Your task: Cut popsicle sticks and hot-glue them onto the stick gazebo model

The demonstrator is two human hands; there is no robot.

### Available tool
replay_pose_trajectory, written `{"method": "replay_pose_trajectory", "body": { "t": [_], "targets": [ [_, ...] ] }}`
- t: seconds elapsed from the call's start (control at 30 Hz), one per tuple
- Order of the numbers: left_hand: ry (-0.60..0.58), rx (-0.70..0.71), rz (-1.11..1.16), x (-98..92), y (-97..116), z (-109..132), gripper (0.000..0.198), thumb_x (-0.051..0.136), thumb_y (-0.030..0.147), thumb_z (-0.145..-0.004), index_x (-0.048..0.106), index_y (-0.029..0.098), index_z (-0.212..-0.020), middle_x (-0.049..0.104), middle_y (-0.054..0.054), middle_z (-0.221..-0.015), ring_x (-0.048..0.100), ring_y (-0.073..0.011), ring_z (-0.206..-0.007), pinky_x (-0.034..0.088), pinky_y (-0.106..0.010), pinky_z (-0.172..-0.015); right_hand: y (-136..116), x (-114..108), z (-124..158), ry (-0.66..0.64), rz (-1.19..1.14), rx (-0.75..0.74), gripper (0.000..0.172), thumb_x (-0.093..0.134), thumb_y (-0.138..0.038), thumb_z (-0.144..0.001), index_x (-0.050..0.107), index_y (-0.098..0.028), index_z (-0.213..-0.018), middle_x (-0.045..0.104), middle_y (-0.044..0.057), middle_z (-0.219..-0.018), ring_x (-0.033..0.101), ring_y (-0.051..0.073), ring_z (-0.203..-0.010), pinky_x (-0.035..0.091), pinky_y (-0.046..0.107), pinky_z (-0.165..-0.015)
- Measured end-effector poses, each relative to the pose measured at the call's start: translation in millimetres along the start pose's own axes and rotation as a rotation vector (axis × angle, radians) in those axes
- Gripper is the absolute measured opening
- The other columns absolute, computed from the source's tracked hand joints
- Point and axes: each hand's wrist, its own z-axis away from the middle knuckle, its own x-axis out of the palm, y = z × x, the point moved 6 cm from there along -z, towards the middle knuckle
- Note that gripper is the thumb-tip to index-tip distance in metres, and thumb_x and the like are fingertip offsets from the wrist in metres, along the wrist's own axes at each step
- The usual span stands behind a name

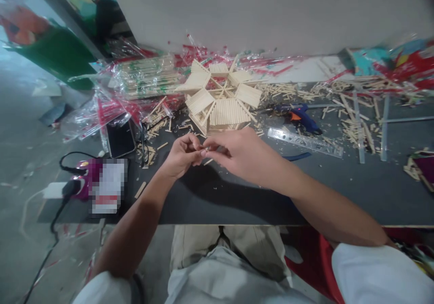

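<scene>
My left hand (185, 154) and my right hand (237, 152) meet at the fingertips above the dark table. Both are closed in a pinch around something tiny and pale that I cannot make out. Just beyond them stands a model built of wooden sticks (228, 111), with slatted roof panels set in a ring around an open middle. Part of its near side is hidden behind my right hand. To the right of the model lies a blue glue gun (301, 116) with an orange trigger.
A clear ruler (305, 142) lies right of my hands, near loose stick pieces (359, 127). Packaged sticks (145, 75) in plastic fill the back left. A phone (120, 136), a purple power strip (84, 177) with cables, and the table's front edge (237, 225) border the left and near sides.
</scene>
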Motion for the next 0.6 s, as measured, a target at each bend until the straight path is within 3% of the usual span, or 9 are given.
{"method": "replay_pose_trajectory", "body": {
  "t": [0.13, 0.37, 0.6],
  "targets": [
    [-0.008, -0.027, 0.043, 1.0, 1, 1, 0.054, 0.099, 0.030, -0.059, 0.047, 0.017, -0.068, 0.060, 0.006, -0.055, 0.053, -0.0038, -0.041, 0.041, -0.011, -0.039, 0, -1, 1, 0.033, -0.084, 0.021, 0.004, 0.075, -0.014, -0.088, 0.075, -0.017, -0.089, 0.076, 0.001, -0.083, 0.070, 0.015, -0.077, 0.044, 0.024, -0.073],
    [-0.028, -0.012, 0.043, 4.8, 3, 1, 0.053, 0.097, 0.040, -0.063, 0.049, 0.018, -0.073, 0.062, 0.005, -0.056, 0.053, -0.0051, -0.040, 0.038, -0.012, -0.036, 1, -3, -1, 0.046, 0.035, -0.069, 0.009, 0.068, -0.015, -0.091, 0.076, -0.019, -0.087, 0.077, 0.002, -0.085, 0.069, 0.015, -0.073, 0.046, 0.026, -0.071],
    [0.023, 0.032, -0.105, 7.3, 2, 0, 0.046, 0.091, 0.044, -0.074, 0.053, 0.018, -0.080, 0.069, 0.001, -0.059, 0.050, -0.0037, -0.039, 0.035, -0.013, -0.037, 29, -32, -11, 0.370, 0.062, 0.051, 0.012, 0.073, -0.029, -0.091, 0.079, -0.024, -0.101, 0.078, 0.004, -0.099, 0.067, 0.016, -0.070, 0.052, 0.032, -0.071]
  ]
}}
